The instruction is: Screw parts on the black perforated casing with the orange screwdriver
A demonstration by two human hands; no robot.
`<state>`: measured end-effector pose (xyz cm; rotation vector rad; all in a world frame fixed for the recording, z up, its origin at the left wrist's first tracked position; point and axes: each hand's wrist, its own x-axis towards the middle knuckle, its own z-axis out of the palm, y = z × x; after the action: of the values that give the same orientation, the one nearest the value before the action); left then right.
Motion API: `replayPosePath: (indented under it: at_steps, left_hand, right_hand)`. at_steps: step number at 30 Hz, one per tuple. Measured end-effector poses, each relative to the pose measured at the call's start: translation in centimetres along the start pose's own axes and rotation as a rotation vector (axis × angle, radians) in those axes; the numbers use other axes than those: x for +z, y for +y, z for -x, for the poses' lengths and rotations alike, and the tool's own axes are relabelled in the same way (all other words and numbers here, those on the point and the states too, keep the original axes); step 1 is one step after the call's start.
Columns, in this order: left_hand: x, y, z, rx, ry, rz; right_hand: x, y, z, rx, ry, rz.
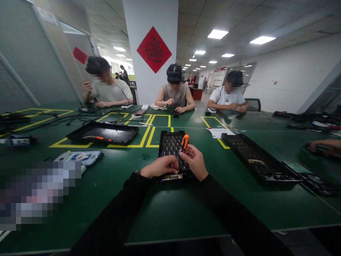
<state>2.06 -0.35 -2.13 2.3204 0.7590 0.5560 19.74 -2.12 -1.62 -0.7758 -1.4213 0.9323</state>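
A black tray-like part [170, 141] with rows of small pieces lies on the green table in front of me. My right hand [195, 161] is closed on an orange and black screwdriver [185, 142], which stands tilted over the part's right side. From the left, my left hand [161, 166] reaches over the part's near end with its fingers pressed together near the tool's lower end. What those fingers hold, if anything, is hidden. Just below them, a pale brownish strip [173, 176] lies at the near edge of the part.
A black tray [103, 133] with an orange-tipped tool is at the left, a long black tray [262, 160] at the right. White paper [221, 133] lies between. Cables [80, 116] spread at far left. Three people sit opposite; another person's hand [323, 145] shows at far right.
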Motion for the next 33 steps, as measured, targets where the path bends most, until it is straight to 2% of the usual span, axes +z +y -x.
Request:
replayPosePath:
  at_steps: [10, 16, 19, 22, 26, 30, 33]
  left_hand:
    - [0.2, -0.5, -0.1, 0.011, 0.000, -0.014]
    - [0.1, -0.6, -0.1, 0.004, -0.020, 0.027]
    - [0.1, -0.3, -0.1, -0.017, 0.008, 0.062]
    - [0.0, 0.3, -0.1, -0.023, 0.134, 0.113]
    - [-0.1, 0.2, -0.2, -0.085, 0.441, 0.123]
    - [-0.1, -1.9, -0.2, -0.228, 0.778, 0.056]
    - [-0.1, -4.1, -0.2, -0.351, 0.911, -0.002]
  right_hand:
    - [-0.1, 0.1, 0.1, 0.038, -0.048, 0.012]
    - [-0.1, 0.4, -0.1, 0.005, 0.005, 0.090]
    - [-0.1, 0.5, -0.1, 0.003, 0.024, 0.070]
    - [0.0, 0.4, -0.1, 0.016, 0.014, 0.019]
    - [0.1, 0.2, -0.1, 0.040, -0.005, -0.027]
    - [0.2, 0.0, 0.0, 0.058, -0.017, -0.053]
    - [0.2, 0.0, 0.0, 0.048, -0.007, -0.028]
